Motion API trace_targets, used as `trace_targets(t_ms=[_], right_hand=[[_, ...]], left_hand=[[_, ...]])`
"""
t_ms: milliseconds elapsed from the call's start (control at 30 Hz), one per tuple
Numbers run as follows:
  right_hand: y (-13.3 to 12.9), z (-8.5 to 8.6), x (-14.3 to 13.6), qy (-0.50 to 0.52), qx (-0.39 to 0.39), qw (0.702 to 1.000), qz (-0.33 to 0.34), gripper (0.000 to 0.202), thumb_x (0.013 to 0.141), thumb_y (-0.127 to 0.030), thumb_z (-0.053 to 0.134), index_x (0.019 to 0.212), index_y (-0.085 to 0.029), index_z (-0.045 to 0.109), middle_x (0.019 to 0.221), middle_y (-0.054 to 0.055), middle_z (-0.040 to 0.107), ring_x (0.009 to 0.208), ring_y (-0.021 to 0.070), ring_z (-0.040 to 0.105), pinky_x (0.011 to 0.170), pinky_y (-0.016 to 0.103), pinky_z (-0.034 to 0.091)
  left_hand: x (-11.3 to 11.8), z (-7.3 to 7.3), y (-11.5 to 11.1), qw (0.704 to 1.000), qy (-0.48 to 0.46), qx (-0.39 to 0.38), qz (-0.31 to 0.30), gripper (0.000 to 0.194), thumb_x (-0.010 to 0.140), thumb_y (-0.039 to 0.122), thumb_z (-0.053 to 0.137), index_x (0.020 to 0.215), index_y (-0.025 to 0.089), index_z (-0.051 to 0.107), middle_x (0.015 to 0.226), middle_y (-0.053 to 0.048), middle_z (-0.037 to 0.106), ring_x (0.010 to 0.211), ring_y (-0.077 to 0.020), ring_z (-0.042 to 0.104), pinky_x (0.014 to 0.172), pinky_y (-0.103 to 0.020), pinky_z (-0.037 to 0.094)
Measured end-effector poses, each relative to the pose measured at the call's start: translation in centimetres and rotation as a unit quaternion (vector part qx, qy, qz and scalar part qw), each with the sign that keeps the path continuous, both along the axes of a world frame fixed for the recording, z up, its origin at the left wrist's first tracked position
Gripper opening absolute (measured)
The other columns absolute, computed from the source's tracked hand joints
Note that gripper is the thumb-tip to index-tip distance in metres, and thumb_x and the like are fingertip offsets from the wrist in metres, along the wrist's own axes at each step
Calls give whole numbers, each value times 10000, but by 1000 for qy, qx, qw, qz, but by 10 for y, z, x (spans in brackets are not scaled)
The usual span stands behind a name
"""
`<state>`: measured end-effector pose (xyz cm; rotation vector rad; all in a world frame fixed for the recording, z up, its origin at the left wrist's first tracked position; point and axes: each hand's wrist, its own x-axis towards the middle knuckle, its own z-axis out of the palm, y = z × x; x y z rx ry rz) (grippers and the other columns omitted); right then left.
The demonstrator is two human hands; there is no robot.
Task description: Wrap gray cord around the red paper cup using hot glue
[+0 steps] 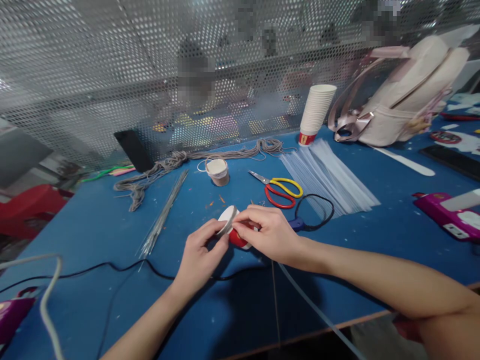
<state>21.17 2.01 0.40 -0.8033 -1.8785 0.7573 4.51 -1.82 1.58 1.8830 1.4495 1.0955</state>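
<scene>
The held cup looks like smooth paper, and the stack is matt paper too. The cord looks fibrous and rough. The scissors pair shiny metal blades with smooth plastic-looking handles. The strips are clear, glossy plastic. The bag appears to be soft matt cloth, its ribbon satiny. The screen is perforated metal; the table is smooth, low-sheen, and flecked.
</scene>
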Motion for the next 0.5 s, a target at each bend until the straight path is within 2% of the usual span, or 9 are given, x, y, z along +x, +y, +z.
trace_targets(t_ms=[500], right_hand=[[-1, -1, 0, -11, -30, 999, -9, 120, 826, -179, 566, 825, -181, 685, 689, -9, 623, 572, 93, 493, 562, 218, 382]], left_hand=[[-1, 2, -2, 1000, -20, -13, 13, 139, 803, 228, 562, 752, 178, 681, 687, 4, 630, 620, -128, 552, 587, -223, 432]])
